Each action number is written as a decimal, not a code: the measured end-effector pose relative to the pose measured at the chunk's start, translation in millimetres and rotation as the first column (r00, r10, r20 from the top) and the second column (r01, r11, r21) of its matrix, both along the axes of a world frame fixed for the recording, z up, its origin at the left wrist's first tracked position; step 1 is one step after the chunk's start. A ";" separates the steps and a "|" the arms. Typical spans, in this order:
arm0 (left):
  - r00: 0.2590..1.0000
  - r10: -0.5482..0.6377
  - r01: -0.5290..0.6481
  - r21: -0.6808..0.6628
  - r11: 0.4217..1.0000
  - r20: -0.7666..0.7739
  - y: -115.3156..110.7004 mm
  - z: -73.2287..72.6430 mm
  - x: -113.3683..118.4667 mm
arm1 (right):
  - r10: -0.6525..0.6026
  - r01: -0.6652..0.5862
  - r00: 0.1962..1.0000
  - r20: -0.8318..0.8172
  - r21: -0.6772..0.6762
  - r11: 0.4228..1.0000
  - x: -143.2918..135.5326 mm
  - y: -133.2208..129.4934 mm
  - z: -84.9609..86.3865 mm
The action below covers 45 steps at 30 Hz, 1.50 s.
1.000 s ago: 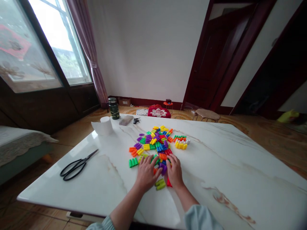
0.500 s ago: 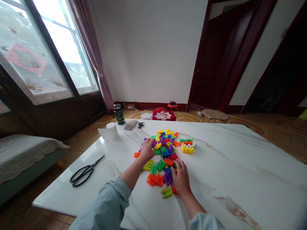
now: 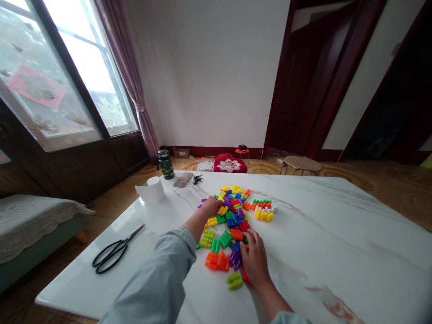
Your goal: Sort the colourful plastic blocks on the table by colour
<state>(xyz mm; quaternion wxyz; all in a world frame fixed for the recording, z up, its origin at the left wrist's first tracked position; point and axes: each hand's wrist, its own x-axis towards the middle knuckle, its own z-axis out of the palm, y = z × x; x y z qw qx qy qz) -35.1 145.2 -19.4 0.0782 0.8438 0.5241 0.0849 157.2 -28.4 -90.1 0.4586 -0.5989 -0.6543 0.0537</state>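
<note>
L hand (image 3: 211, 206) on coloured blocks (image 3: 235, 219), can't tell grip, R hand (image 3: 255, 257) loosely spread alongside, lidded camo btl (image 3: 166, 167), contents hidden

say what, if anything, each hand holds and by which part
Cannot tell: the left hand is over the colourful blocks, the right hand at their edge; no clear hold shows.

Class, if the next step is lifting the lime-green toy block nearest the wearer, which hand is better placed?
Right, probably: the right hand is close to the lime-green toy block, while the left hand is farther away, at the pile.
</note>
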 end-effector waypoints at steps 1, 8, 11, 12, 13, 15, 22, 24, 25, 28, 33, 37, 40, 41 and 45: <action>1.000 -0.003 0.003 0.000 1.000 0.013 0.4 0.4 -1.5 | 0.001 -0.001 1.000 -0.001 0.002 1.000 0.0 0.1 -0.2; 0.982 -0.004 -0.002 0.034 0.999 0.189 -14.5 12.8 -10.7 | 0.015 -0.015 1.000 0.012 0.007 1.000 0.5 1.1 -0.8; 0.964 -0.071 0.070 0.012 0.997 0.255 -31.2 21.0 -13.7 | 0.019 -0.020 1.000 0.011 0.017 1.000 0.7 1.3 0.4; 0.958 -0.101 0.106 -0.005 0.994 0.269 -37.0 23.2 -14.6 | 0.021 -0.021 1.000 0.014 0.018 1.000 0.8 1.3 0.7; 0.951 -0.132 0.145 -0.026 0.989 0.279 -42.4 25.1 -15.5 | 0.023 -0.023 1.000 0.019 0.017 1.000 0.9 1.3 1.0; 0.940 -0.182 0.211 -0.071 0.975 0.288 -50.7 27.4 -16.5 | 0.023 -0.024 0.999 0.029 0.013 1.000 1.2 1.2 1.0; 0.966 -0.092 0.111 -0.069 0.991 0.241 -49.5 21.5 -15.3 | 0.018 -0.019 0.999 0.047 0.018 1.000 1.3 1.7 -2.5; 0.983 -0.019 0.029 -0.052 0.998 0.183 -48.0 15.1 -16.8 | 0.016 -0.017 0.999 0.045 0.025 1.000 0.9 2.1 -3.1; 0.988 0.014 -0.006 -0.051 0.999 0.153 -48.1 11.3 -17.8 | 0.014 -0.016 0.999 0.043 0.026 1.000 0.6 2.2 -3.1; 0.993 0.076 -0.070 -0.071 0.995 0.091 -51.9 0.0 -19.7 | 0.014 -0.015 0.999 0.037 0.028 1.000 0.0 2.1 -2.5; 0.981 0.126 -0.117 -0.070 0.991 0.146 -63.4 -7.1 -16.9 | 0.015 -0.016 0.999 0.050 0.011 1.000 0.1 1.7 -1.1; 0.933 0.152 -0.146 -0.042 0.988 0.325 -74.7 -1.6 -14.0 | 0.005 -0.006 0.999 0.049 0.017 1.000 0.1 1.8 -1.0; 0.852 0.181 -0.173 -0.062 0.983 0.492 -88.2 2.2 -10.2 | 0.010 -0.010 0.999 0.040 0.020 1.000 -0.3 1.7 -0.7; 0.818 0.192 -0.176 -0.081 0.981 0.543 -94.1 2.3 -7.8 | 0.013 -0.014 0.999 0.037 0.022 1.000 -0.5 1.5 -0.1; 0.676 0.225 -0.147 -0.171 0.974 0.702 -122.0 -4.2 8.7 | 0.048 -0.051 0.997 0.053 0.057 0.997 -1.6 -1.2 5.7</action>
